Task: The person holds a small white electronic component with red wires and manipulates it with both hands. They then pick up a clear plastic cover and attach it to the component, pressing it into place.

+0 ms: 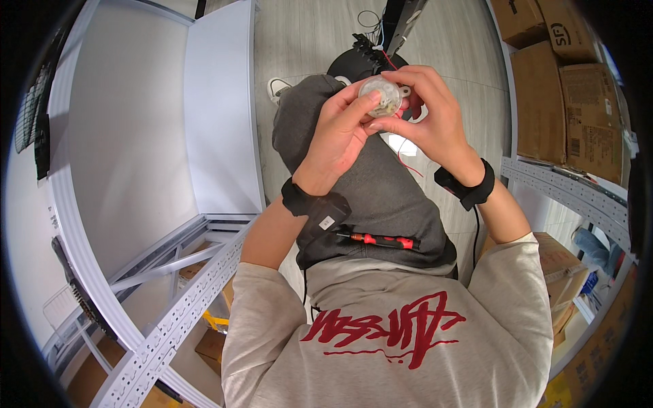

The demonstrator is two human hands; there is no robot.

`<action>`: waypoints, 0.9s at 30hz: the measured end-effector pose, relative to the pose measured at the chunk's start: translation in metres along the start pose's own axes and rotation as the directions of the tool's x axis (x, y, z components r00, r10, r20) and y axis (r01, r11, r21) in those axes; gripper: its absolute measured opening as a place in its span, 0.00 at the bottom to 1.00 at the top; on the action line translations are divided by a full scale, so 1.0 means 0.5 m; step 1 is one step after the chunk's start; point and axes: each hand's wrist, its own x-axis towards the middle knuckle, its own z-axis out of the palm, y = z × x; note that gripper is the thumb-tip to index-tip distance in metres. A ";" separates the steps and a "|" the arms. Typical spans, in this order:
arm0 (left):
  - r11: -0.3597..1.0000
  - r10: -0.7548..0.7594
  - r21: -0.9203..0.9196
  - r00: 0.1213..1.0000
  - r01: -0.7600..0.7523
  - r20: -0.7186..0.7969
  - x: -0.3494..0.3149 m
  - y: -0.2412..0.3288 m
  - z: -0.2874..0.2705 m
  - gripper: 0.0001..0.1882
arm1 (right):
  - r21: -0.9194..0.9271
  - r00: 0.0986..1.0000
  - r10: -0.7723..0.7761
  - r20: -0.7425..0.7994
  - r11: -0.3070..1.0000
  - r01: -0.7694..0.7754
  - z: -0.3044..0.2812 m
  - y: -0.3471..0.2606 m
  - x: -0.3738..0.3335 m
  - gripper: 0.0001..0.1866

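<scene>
Between my two hands is a small round clear plastic housing (388,105) with whitish parts showing inside and a light tab with a hole on its right side. My left hand (340,132) is closed on it from the left, the thumb pressed on its top face. My right hand (435,109) curls around its far and right rim, with the thumb below. A thin red wire (406,163) hangs beneath my hands; its upper end is hidden. A screwdriver (384,240) with a red and black handle lies across my lap.
A white metal shelf frame (183,326) stands close on my left. Cardboard boxes (537,102) fill a rack on my right. Beyond my hands, a black round base (354,63) with cables and a dark post (401,27) stands on the light floor. Black bands with cables circle both wrists.
</scene>
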 end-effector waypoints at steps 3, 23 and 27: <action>1.000 0.000 0.006 1.000 0.000 0.003 -0.002 0.001 0.001 0.18 | 0.008 1.000 0.007 0.007 1.000 -0.008 -0.001 -0.003 0.001 0.29; 1.000 0.010 0.023 1.000 -0.011 0.012 0.000 -0.002 0.000 0.18 | 0.050 0.998 0.047 0.031 0.998 -0.049 0.000 0.006 -0.012 0.32; 1.000 0.011 0.019 1.000 -0.011 -0.003 0.002 -0.001 -0.004 0.18 | 0.043 0.999 0.042 0.033 0.998 -0.043 0.001 0.004 -0.009 0.32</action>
